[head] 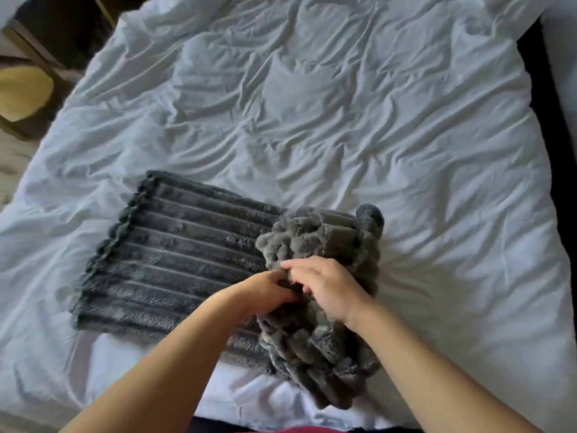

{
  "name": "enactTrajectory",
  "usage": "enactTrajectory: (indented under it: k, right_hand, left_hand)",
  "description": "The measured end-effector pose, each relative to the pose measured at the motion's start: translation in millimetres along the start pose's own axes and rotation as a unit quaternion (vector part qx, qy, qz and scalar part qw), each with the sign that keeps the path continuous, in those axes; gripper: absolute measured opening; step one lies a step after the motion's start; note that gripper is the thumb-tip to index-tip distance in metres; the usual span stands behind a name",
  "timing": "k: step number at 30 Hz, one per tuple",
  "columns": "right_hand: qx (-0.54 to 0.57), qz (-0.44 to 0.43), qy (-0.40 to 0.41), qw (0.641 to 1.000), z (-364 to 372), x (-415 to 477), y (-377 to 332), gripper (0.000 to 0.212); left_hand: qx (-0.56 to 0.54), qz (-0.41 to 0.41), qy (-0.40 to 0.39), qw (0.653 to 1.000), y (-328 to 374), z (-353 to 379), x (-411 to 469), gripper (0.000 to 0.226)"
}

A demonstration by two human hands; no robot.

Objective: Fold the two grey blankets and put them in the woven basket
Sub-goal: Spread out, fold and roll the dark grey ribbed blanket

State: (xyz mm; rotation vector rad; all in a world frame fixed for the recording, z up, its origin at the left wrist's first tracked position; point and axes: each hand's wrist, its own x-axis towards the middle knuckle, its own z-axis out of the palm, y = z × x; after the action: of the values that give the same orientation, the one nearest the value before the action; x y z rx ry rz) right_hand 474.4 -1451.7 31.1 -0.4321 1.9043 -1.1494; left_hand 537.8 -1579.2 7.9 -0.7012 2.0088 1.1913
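Both hands meet over the near right part of a grey ribbed blanket (175, 257) that lies on a bed. The left hand (265, 292) has its fingers curled shut into the plush fabric, gripping a bunched fold at the middle of the blanket's right side. The right hand (324, 285) sits just beside it, touching it at the fingertips; its thumb and forefinger pinch the same gathered fold while the other fingers curl loosely over the pile. Both forearms reach in from the lower edge of the view, bare to the elbow.

The blanket's left portion lies flat, its dark ribs running across it and its scalloped edge facing left. The right portion is rumpled and doubled over on itself, forming a thick, lighter grey heap (321, 339) that runs from the hands toward the near edge of the bed. A rounded grey corner (370, 218) sticks up at the far right of the heap. Whether this heap is a second blanket or a folded part of the first cannot be told.

The bed is covered by a wrinkled white duvet (343, 104), which fills most of the view. At the far left, beside the bed, stands a wooden frame with a yellow cushion (23, 92), well apart from the blanket.
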Motion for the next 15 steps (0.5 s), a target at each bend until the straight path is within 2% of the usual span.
enactTrajectory:
  k: [2,5,7,9,10,12,13,15]
  right_hand:
    - [-0.029,-0.019,-0.015,0.999,23,17,-5,0.032]
    - [0.147,0.039,0.042,0.988,31,30,-9,0.025]
    - [0.209,0.066,0.077,0.973,22,30,-5,0.024]
    - [0.184,0.031,0.102,0.977,6,20,4,0.026]
    - [0.155,0.007,0.129,0.979,-4,13,10,0.027]
    - [0.092,-0.008,0.249,0.964,-31,-7,29,0.020]
    - [0.049,0.012,0.331,0.942,-47,-18,45,0.013]
    - [-0.014,0.144,0.454,0.879,-86,-39,84,0.030]
  left_hand:
    - [0.021,0.017,0.053,0.998,0,-6,2,0.030]
    - [0.035,0.026,0.157,0.987,-5,-8,1,0.039]
    - [-0.058,0.014,0.178,0.982,-13,0,1,0.061]
    - [-0.131,0.001,0.177,0.975,-14,6,1,0.079]
    - [-0.134,-0.004,0.164,0.977,-14,8,3,0.081]
    - [-0.140,0.012,0.119,0.983,-9,18,9,0.076]
    - [-0.132,0.024,0.091,0.987,-2,23,11,0.073]
    - [-0.068,0.053,0.059,0.995,18,37,16,0.069]
